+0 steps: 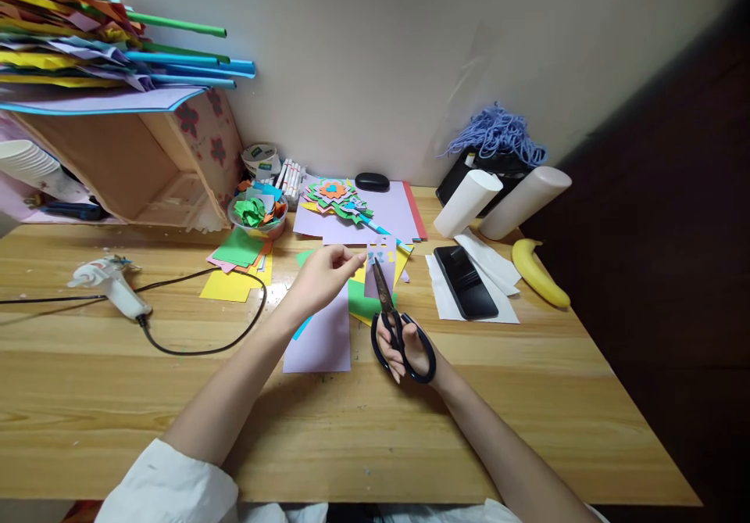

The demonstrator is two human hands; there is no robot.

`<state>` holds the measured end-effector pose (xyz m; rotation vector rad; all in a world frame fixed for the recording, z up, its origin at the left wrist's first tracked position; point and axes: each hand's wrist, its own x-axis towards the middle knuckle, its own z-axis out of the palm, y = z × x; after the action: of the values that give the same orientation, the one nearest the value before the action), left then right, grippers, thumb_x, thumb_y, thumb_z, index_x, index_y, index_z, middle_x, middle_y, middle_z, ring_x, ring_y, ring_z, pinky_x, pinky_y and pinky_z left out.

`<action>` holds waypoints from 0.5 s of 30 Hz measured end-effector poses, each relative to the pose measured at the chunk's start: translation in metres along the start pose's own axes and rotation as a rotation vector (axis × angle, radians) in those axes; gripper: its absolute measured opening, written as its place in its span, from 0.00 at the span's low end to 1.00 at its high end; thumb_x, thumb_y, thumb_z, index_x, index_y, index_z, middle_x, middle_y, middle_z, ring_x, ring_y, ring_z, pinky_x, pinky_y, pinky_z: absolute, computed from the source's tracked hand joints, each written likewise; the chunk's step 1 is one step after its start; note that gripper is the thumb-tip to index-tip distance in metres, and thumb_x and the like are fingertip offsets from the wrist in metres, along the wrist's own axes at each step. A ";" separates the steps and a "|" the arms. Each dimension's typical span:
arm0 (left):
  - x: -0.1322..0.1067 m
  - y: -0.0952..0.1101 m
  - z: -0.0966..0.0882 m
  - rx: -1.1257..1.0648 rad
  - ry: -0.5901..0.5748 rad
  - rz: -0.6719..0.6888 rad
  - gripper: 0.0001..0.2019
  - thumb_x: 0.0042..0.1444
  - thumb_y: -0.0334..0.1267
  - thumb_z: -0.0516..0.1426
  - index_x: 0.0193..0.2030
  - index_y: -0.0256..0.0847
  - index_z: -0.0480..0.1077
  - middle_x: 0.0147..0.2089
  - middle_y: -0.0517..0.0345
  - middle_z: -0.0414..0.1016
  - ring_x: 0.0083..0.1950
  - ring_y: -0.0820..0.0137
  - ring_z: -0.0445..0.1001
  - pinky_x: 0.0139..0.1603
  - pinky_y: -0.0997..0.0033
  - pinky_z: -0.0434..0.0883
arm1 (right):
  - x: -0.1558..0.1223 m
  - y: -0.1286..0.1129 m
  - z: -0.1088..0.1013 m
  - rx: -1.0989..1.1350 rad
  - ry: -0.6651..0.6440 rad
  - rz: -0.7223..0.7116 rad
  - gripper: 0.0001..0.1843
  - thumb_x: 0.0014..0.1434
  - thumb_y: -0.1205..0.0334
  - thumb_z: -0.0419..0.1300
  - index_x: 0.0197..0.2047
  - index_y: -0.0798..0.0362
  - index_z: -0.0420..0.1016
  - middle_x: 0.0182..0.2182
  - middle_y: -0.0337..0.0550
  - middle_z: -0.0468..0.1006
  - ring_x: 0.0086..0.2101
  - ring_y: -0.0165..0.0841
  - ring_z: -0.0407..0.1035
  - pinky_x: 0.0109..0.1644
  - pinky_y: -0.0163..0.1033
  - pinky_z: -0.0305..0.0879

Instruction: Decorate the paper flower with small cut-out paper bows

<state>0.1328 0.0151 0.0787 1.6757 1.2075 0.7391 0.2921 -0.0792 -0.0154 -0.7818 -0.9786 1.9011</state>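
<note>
My right hand (404, 351) is inside the handles of black-handled scissors (384, 295), their dark blades pointing away from me and looking nearly closed. The blade tips lie over a small purple paper piece (371, 284) with little blue and yellow shapes and notches near its far end. My left hand (325, 277) is closed in a pinch at the left edge of that piece; its fingertips come right beside the blade tips. Below lie a larger purple sheet (322, 339) and green paper (358, 301). A layered paper flower (333, 191) with a blue stem rests just beyond.
To the left are a glue gun (120, 288) with a looping black cord, stacked coloured paper (226, 284) and a tub of scraps (258, 214). A phone (466, 282), a banana (539, 274) and white rolls (469, 202) are on the right. Paper flowers top a box (205, 140).
</note>
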 end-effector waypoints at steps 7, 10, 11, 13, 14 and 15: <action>0.003 -0.005 0.005 -0.119 -0.090 0.029 0.14 0.50 0.48 0.55 0.26 0.36 0.67 0.28 0.56 0.73 0.32 0.70 0.70 0.35 0.72 0.65 | -0.001 0.002 0.000 -0.062 -0.005 0.007 0.35 0.36 0.27 0.53 0.27 0.53 0.57 0.12 0.26 0.59 0.09 0.20 0.54 0.11 0.28 0.59; 0.004 -0.007 0.005 -0.080 -0.076 0.034 0.13 0.51 0.46 0.55 0.27 0.36 0.67 0.28 0.56 0.73 0.32 0.70 0.70 0.34 0.72 0.65 | -0.001 0.003 0.001 -0.061 -0.020 -0.002 0.35 0.37 0.26 0.52 0.28 0.53 0.57 0.13 0.27 0.59 0.10 0.21 0.54 0.12 0.28 0.61; 0.003 -0.007 0.005 -0.063 -0.075 0.033 0.13 0.51 0.45 0.55 0.27 0.36 0.67 0.29 0.56 0.73 0.32 0.70 0.70 0.34 0.72 0.65 | -0.001 0.004 0.002 -0.058 -0.025 -0.006 0.35 0.37 0.26 0.51 0.28 0.53 0.57 0.13 0.27 0.59 0.10 0.21 0.54 0.13 0.28 0.61; 0.003 -0.007 0.006 -0.039 -0.071 0.032 0.12 0.50 0.44 0.55 0.27 0.36 0.68 0.29 0.56 0.73 0.32 0.70 0.70 0.34 0.72 0.65 | -0.001 0.005 0.002 -0.052 -0.038 -0.017 0.35 0.37 0.26 0.50 0.28 0.53 0.58 0.13 0.27 0.60 0.10 0.21 0.55 0.14 0.29 0.62; 0.003 -0.006 0.006 -0.033 -0.070 0.030 0.11 0.50 0.43 0.55 0.27 0.36 0.68 0.29 0.56 0.72 0.31 0.70 0.70 0.33 0.72 0.65 | -0.001 0.005 0.002 -0.047 -0.046 -0.018 0.36 0.37 0.25 0.50 0.29 0.53 0.58 0.14 0.28 0.60 0.11 0.21 0.55 0.14 0.29 0.62; 0.003 -0.006 0.006 -0.031 -0.073 0.028 0.11 0.49 0.43 0.55 0.27 0.36 0.68 0.28 0.57 0.72 0.31 0.71 0.69 0.32 0.73 0.64 | -0.001 0.005 0.003 -0.042 -0.053 -0.017 0.36 0.36 0.25 0.50 0.28 0.53 0.58 0.14 0.28 0.60 0.11 0.21 0.55 0.14 0.30 0.62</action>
<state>0.1363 0.0165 0.0710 1.6825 1.1184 0.7038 0.2885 -0.0831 -0.0183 -0.7482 -1.0577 1.9010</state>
